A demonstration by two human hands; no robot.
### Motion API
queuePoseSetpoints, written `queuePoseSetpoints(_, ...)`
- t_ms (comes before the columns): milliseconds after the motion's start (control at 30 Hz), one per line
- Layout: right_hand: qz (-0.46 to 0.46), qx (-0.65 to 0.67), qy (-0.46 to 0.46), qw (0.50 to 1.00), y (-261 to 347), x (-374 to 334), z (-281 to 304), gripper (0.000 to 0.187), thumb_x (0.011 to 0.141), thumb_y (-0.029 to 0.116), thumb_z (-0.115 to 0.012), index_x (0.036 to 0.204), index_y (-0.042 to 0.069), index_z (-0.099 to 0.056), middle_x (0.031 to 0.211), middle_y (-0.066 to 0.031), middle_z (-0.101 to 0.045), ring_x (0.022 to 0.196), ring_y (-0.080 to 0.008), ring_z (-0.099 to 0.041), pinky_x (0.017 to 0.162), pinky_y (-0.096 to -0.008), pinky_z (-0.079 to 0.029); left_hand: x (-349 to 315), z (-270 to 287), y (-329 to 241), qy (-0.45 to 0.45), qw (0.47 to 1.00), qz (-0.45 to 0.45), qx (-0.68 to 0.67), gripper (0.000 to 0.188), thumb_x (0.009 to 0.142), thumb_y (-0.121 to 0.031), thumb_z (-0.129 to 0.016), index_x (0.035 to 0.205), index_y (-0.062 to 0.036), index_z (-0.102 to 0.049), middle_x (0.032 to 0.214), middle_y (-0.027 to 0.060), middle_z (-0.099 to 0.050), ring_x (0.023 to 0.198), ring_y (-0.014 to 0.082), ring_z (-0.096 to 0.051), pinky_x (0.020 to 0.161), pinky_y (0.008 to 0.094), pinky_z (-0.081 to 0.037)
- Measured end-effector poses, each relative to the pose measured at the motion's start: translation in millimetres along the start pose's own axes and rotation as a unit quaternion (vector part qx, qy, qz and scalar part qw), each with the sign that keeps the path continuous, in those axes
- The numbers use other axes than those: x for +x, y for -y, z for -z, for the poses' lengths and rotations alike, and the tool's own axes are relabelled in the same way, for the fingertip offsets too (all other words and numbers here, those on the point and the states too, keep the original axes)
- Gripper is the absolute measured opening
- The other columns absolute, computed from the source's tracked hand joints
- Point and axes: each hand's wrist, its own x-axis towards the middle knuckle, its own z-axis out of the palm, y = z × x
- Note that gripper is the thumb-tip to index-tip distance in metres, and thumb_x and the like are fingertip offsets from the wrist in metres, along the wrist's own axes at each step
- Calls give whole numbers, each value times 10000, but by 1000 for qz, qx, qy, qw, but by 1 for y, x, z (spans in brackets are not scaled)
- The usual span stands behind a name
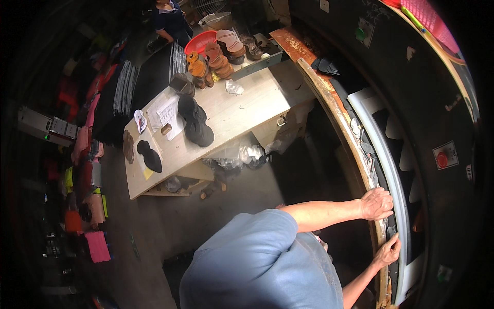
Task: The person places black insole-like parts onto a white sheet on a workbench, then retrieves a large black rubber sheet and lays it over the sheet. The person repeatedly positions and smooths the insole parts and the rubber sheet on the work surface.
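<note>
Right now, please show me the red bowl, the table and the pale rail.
Red bowl (199, 40), head view: upper part.
Table (252, 107), head view: bare part of top.
Pale rail (395, 177), head view: middle part.

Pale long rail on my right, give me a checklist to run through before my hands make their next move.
1. Left hand placed beside the pale rail: ok.
2. Right hand holding something securely: cannot tell; any piece there is too dark and small.
3. Wooden ledge free of loose bits: not ok; dark scraps lie alongside it.
4. Red button clear of both hands: ok.
5. Other person away from the hands: ok, beyond the workbench.
</note>
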Motion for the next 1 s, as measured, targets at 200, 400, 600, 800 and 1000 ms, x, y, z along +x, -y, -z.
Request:
queuePoseSetpoints(200,0,-7,-2,1000,0,1,0,341,1061,304,-680,945,-14,-719,814,-147,-675,703,-292,-599,708,-414,-507,0,0,0,13,1000,10,-9,305,873,-341,-757,738,-72,-706,789,73,-631,831,253,-628,786,395,-478)
queuePoseSetpoints(400,-10,-1,7,1000,0,1,0,342,1063,307,-676,944,-10,-719,814,-143,-674,710,-288,-603,711,-413,-507,0,-1,0,9,1000,8,-8,311,876,-342,-750,726,-75,-698,786,75,-627,822,252,-625,782,396,-472)
queuePoseSetpoints(600,20,-3,-3,1000,-6,2,-2,317,1059,279,-685,940,-12,-718,805,-138,-666,695,-276,-599,695,-402,-506,-1,-2,0,12,1000,8,-3,310,882,-350,-747,741,-76,-710,785,68,-626,826,247,-622,784,395,-468)
queuePoseSetpoints(800,12,3,-6,1000,-3,1,-3,312,1056,277,-691,947,-13,-721,808,-137,-668,695,-278,-607,693,-404,-507,0,-4,0,15,1000,15,0,309,877,-358,-737,737,-83,-718,787,72,-639,840,256,-637,799,403,-470)
queuePoseSetpoints(1000,-1,-4,0,1000,-1,1,-2,314,1060,281,-684,947,-11,-722,810,-137,-666,700,-287,-610,695,-408,-507,0,-2,0,13,1000,11,0,308,880,-345,-749,730,-79,-706,785,73,-632,829,254,-631,787,401,-472)
